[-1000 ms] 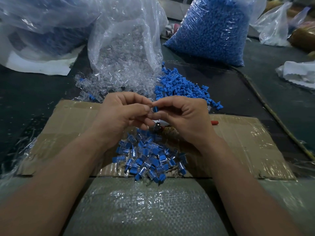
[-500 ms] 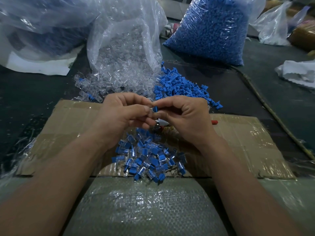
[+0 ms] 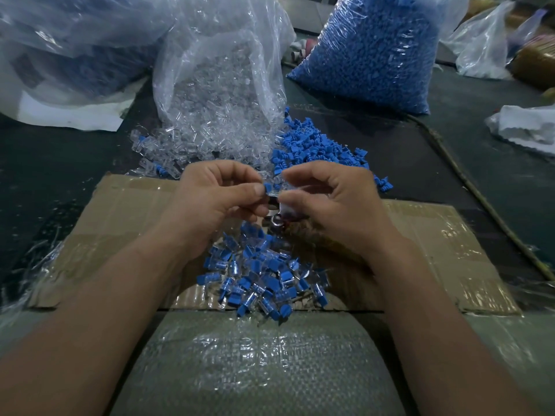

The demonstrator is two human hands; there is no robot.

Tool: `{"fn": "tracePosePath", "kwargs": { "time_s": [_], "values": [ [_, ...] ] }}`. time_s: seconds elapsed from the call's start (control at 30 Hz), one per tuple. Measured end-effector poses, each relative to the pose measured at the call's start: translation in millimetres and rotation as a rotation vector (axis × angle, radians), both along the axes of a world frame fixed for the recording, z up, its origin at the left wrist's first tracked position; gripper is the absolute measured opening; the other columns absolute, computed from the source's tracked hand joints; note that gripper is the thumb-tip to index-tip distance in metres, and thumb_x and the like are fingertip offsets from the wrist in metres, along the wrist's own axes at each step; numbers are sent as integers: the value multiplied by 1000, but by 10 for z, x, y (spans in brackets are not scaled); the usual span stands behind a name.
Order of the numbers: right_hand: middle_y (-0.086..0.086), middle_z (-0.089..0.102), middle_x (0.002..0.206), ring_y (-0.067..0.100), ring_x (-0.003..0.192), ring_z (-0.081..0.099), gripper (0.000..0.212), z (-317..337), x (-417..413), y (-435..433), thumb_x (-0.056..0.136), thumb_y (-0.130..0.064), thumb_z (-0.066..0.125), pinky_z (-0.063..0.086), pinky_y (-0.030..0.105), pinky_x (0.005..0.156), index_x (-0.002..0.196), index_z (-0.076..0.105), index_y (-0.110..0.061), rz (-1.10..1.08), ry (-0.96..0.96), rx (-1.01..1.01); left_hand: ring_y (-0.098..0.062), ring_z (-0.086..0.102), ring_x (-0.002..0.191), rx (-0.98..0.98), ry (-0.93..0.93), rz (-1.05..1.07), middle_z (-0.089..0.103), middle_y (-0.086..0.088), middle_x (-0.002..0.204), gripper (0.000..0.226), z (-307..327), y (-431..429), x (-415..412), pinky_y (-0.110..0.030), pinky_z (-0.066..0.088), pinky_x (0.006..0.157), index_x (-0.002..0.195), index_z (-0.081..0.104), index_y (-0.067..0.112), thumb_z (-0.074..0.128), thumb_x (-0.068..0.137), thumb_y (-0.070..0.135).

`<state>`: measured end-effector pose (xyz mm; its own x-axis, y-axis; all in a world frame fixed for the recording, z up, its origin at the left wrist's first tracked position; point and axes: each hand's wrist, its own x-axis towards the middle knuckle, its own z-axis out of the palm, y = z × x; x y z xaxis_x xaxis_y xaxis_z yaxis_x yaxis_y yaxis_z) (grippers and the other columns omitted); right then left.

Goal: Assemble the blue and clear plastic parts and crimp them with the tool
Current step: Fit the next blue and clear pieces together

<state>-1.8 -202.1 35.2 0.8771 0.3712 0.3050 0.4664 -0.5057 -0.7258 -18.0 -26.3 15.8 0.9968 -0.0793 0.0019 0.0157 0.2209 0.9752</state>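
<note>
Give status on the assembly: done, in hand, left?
Done: a pile of joined pieces on the cardboard. In hand: the left hand pinches a blue part against a clear part in the right hand; not yet crimped. Left: loose clear parts, loose blue parts, and a full blue bag, so most remains.

Tool (image 3: 275,220) mostly hidden behind hands (image 3: 327,205); blue-parts bag (image 3: 375,49) cropped above.

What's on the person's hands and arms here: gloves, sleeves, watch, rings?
Nothing worn that shows. The left hand and right hand are bare, with no gloves or tape, and no rings on the fingers in view. The left forearm and right forearm are uncovered down to the frame edge: no cuff, watch or bracelet.
</note>
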Motion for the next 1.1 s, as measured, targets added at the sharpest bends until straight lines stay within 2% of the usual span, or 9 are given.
{"fn": "tracePosePath", "kwargs": {
  "time_s": [0.07, 0.2, 0.33, 0.47, 0.57, 0.7, 0.87, 1.0, 1.1],
  "values": [
    [-27, 58, 78, -14, 77, 58, 29, 27, 51, -157, 67, -41, 69, 46, 5, 71, 95, 64, -33, -92, 82, -69, -15, 65, 53, -24, -4, 32, 68, -9, 61, 7, -13, 33, 21, -17, 50, 46, 68, 64, 10, 65, 61, 8],
    [-23, 61, 84, -10, 79, 56, 26, 66, 117, -423, 66, -39, 75, 40, 10, 67, 89, 63, -37, -146, 270, -297, -14, 66, 55, -9, -26, 58, 69, -8, 62, 13, -27, 39, 28, -17, 50, 48, 74, 61, 7, 64, 62, 10],
    [-26, 50, 97, -6, 90, 47, 60, 96, 88, -499, 52, -48, 78, 36, 15, 71, 107, 56, -38, -40, 476, -502, -14, 66, 55, -6, -12, 76, 69, -7, 62, 14, -32, 54, 42, -17, 50, 48, 75, 60, 6, 63, 62, 10],
    [-27, 33, 97, 5, 99, 37, 84, 80, 79, -447, 52, -43, 84, 34, 26, 81, 125, 44, -34, 7, 414, -700, -14, 66, 55, -4, 1, 74, 69, -7, 62, 15, -35, 52, 40, -17, 51, 48, 76, 60, 6, 63, 62, 10],
    [-24, 37, 96, 4, 92, 39, 75, 72, 80, -413, 53, -43, 84, 35, 26, 75, 118, 48, -35, -16, 376, -689, -13, 66, 55, 8, 8, 68, 69, -7, 63, 16, -40, 47, 39, -17, 51, 48, 77, 60, 6, 63, 62, 11],
    [-18, 46, 89, 1, 81, 44, 46, 76, 74, -412, 64, -35, 75, 36, 20, 63, 106, 58, -33, -36, 302, -662, -13, 67, 56, 16, 10, 75, 69, -6, 63, 15, -36, 54, 37, -17, 52, 49, 78, 60, 6, 62, 63, 10],
    [-11, 52, 72, 5, 67, 45, 17, 13, 108, -303, 73, -21, 64, 36, 25, 54, 90, 66, -25, -98, 132, -778, -13, 66, 56, 13, 12, 94, 69, -5, 63, 15, -31, 55, 38, -17, 52, 49, 78, 60, 6, 62, 63, 10],
    [-12, 46, 74, 5, 67, 42, 16, -23, 124, -290, 75, -14, 60, 31, 25, 54, 72, 53, -28, -128, 98, -746, -12, 66, 55, 0, 5, 107, 68, -4, 61, 16, -14, 42, 38, -17, 52, 49, 77, 59, 7, 61, 62, 11],
    [-8, 44, 80, 11, 75, 42, 19, -9, 121, -285, 74, -13, 63, 30, 27, 60, 83, 51, -25, -162, 7, -599, -11, 65, 53, -11, -19, 126, 68, -3, 59, 13, 0, 31, 31, -17, 51, 49, 76, 59, 7, 61, 63, 9]
  ]
}}
